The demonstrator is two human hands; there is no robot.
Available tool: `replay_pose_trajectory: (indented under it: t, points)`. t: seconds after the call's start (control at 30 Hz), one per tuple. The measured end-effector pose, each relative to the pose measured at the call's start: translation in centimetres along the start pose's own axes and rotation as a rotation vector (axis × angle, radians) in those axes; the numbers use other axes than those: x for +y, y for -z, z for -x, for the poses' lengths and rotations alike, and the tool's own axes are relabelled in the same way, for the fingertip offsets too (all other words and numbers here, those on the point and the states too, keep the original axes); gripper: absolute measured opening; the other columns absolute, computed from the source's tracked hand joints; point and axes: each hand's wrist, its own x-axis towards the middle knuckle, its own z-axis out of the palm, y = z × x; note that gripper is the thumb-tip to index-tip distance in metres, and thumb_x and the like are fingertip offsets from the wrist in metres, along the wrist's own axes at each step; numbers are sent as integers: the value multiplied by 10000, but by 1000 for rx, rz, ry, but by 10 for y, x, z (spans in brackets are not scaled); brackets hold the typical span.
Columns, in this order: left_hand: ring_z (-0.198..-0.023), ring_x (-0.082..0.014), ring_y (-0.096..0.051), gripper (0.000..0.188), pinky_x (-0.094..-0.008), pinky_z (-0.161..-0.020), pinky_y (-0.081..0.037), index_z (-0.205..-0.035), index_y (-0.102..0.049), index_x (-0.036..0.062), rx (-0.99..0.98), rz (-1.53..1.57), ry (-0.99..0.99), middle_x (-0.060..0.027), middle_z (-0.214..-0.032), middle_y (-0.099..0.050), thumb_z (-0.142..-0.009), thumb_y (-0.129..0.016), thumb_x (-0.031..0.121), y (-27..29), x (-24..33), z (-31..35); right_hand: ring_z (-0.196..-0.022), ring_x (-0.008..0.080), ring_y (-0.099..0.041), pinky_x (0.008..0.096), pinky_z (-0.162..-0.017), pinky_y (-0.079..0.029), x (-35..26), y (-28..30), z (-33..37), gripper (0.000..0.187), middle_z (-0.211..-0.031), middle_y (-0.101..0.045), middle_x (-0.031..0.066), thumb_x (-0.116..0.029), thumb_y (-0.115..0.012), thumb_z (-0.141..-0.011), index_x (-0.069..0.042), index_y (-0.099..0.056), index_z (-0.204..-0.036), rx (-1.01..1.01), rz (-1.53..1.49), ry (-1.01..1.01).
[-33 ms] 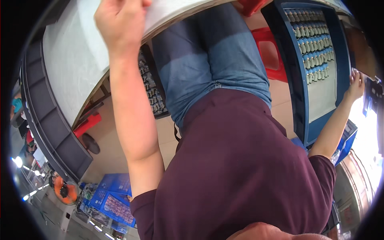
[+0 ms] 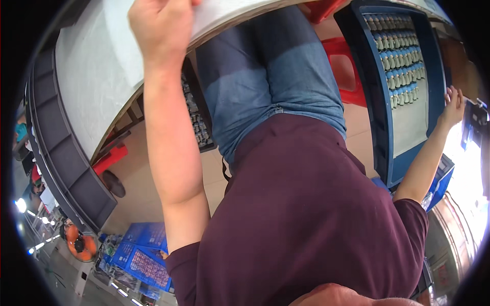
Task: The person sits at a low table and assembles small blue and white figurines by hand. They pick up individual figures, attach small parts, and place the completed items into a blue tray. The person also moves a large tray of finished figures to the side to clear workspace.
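My left hand is closed, its fingers curled, over the white tabletop near the table edge. The fingertips are cut off by the top of the picture, so anything in them is hidden. Far to the right, beyond the blue crate, my right hand is raised with its fingers stretched and a little apart. Nothing shows in it. The blue crate beside my legs holds rows of small figurines with blue tops and pale bodies.
A dark tray of small grey pieces is under the table edge, left of my legs. A red stool stands right of my legs. Grey trays line the far left. Blue crates and an orange fan are lower left.
My left hand and forearm have shifted slightly to the right, still closed over the tabletop. My right hand stays beyond the blue crate, its fingers slightly moved.
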Motion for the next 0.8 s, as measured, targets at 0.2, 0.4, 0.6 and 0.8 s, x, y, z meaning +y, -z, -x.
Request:
replay_pose_trajectory:
  t: [0.2, 0.4, 0.6, 0.8]
  points:
    - [-553, -30, -459, 148, -173, -484, -367, -911, -596, 4, 5, -15, -2, 15, -692, -545, -892, -562, 146, -3, 2, 1, -871, 131, -623, 227, -734, -502, -115, -82, 79, 268, -1005, -650, 93, -115, -598, -875, -22, -574, -1125, -294, 69, 369]
    - [-557, -43, -465, 148, -196, -507, -384, -870, -606, -21, 11, -74, -204, 11, -661, -553, -874, -564, 121, -1, -1, 2, -836, 93, -600, 223, -769, -485, -154, -105, 138, 266, -959, -650, 66, -40, -600, -858, -25, -590, -1123, -650, 21, 493]
    - [-558, -83, -499, 151, -230, -526, -413, -847, -612, -29, 61, -217, -224, -39, -621, -567, -836, -588, 120, 3, 1, 4, -806, 154, -628, 218, -648, -484, -177, -131, 205, 387, -992, -632, 131, -195, -610, -854, -11, -530, -1185, -1286, -379, -219]
    - [-618, -200, -616, 152, -296, -580, -474, -843, -610, -27, 85, -218, -279, -147, -686, -630, -825, -580, 121, 1, -5, 0, -836, 224, -642, 295, -699, -510, -210, -217, 318, 498, -1007, -618, 165, -284, -660, -801, -14, -510, -1191, -1965, -328, -151]
